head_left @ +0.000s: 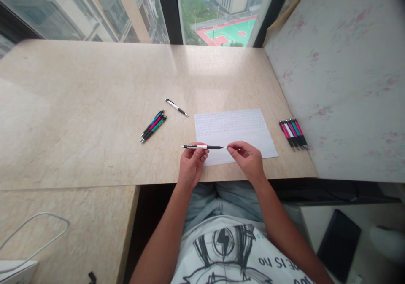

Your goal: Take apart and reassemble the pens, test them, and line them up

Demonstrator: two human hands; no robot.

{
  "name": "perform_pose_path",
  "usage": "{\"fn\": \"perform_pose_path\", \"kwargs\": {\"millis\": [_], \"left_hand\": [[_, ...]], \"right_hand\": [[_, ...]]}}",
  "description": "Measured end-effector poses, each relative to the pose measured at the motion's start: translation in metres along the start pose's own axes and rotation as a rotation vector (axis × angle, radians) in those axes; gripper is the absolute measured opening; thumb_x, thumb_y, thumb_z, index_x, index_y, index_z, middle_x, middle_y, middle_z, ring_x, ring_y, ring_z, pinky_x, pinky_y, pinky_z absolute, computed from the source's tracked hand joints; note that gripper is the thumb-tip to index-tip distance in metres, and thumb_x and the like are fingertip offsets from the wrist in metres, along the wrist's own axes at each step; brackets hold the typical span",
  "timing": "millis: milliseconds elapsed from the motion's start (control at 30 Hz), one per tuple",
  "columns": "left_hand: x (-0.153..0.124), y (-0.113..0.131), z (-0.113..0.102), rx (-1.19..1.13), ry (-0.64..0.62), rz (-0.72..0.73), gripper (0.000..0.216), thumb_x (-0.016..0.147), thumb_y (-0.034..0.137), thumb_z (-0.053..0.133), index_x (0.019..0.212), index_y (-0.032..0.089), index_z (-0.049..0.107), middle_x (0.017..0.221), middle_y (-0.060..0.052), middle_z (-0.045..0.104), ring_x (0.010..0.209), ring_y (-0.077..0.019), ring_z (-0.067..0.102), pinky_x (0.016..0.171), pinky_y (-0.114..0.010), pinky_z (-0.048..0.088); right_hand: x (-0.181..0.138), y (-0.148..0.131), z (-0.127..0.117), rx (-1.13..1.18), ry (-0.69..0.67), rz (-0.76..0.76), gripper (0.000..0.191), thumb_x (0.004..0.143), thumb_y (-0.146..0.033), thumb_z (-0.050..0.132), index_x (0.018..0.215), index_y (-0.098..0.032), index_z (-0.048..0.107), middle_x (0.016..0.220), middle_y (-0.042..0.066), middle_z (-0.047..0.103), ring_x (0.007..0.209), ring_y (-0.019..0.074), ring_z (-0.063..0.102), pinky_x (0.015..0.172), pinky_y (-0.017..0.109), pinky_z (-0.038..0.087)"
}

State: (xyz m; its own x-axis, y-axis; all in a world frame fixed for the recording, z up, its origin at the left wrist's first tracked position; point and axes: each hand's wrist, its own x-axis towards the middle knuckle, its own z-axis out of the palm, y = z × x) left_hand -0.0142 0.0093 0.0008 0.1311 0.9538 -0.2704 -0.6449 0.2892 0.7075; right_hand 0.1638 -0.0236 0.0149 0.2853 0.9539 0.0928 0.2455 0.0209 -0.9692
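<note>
My left hand (192,162) is closed around a white and black click pen (202,147). The pen lies level, with its clip end to the left and its black grip to the right. At the pen's tip end, my right hand (248,159) pinches with thumb and forefinger. A thin, pale tip (224,147) shows between the black grip and those fingers; whether a separate small part is in the pinch is too small to tell. Below both hands lies a sheet of paper (234,126) with rows of handwriting on its upper half.
Another white and black pen (176,107) lies beyond the paper's left corner. Left of it is a bunch of blue, pink and green pens (153,126). Several coloured pens (293,134) lie side by side near the right wall. A white cable (47,213) loops at lower left.
</note>
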Motion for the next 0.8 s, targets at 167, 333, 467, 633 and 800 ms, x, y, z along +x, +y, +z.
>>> {"fn": "perform_pose_path", "kwargs": {"millis": [167,333,467,633,800], "left_hand": [[0.0,-0.001,0.0,-0.001,0.0,0.018,0.021,0.074,0.026,0.083,0.09,0.017,0.074,0.089,-0.004,0.071,0.073,-0.0093,0.065,0.067,-0.02,0.05],[-0.001,-0.001,0.0,0.03,-0.009,0.002,0.021,0.075,0.027,0.083,0.091,0.017,0.074,0.089,-0.004,0.072,0.073,-0.0097,0.065,0.068,-0.021,0.05],[-0.001,0.0,0.0,0.017,-0.012,-0.006,0.021,0.074,0.027,0.083,0.09,0.017,0.075,0.088,-0.004,0.071,0.073,-0.009,0.065,0.067,-0.019,0.05],[-0.001,0.0,0.0,0.018,-0.013,-0.015,0.02,0.074,0.027,0.083,0.09,0.017,0.075,0.089,-0.004,0.072,0.073,-0.0091,0.065,0.068,-0.02,0.051],[-0.001,-0.001,-0.001,0.044,-0.045,-0.003,0.019,0.075,0.027,0.083,0.09,0.017,0.075,0.089,-0.004,0.072,0.074,-0.0097,0.065,0.068,-0.021,0.05]], "right_hand": [[-0.001,-0.014,-0.006,-0.044,-0.017,-0.15,0.007,0.086,-0.027,0.068,0.089,-0.022,0.072,0.089,0.005,0.072,0.08,0.0182,0.067,0.064,0.03,0.056],[0.002,-0.023,0.0,-0.151,-0.072,-0.264,0.009,0.089,-0.021,0.062,0.089,-0.022,0.071,0.087,0.004,0.071,0.072,0.0154,0.064,0.059,0.028,0.053],[0.003,-0.024,0.005,-0.168,-0.061,-0.27,0.009,0.09,-0.021,0.06,0.089,-0.022,0.07,0.087,0.004,0.071,0.074,0.0158,0.064,0.06,0.028,0.054],[0.005,-0.024,0.004,-0.165,-0.089,-0.233,0.009,0.091,-0.025,0.062,0.089,-0.022,0.07,0.088,0.004,0.072,0.076,0.0162,0.065,0.062,0.028,0.053],[0.006,-0.024,0.002,-0.198,-0.099,-0.192,0.022,0.094,-0.033,0.06,0.077,-0.021,0.068,0.076,0.002,0.07,0.068,0.0155,0.061,0.061,0.028,0.048]]}}
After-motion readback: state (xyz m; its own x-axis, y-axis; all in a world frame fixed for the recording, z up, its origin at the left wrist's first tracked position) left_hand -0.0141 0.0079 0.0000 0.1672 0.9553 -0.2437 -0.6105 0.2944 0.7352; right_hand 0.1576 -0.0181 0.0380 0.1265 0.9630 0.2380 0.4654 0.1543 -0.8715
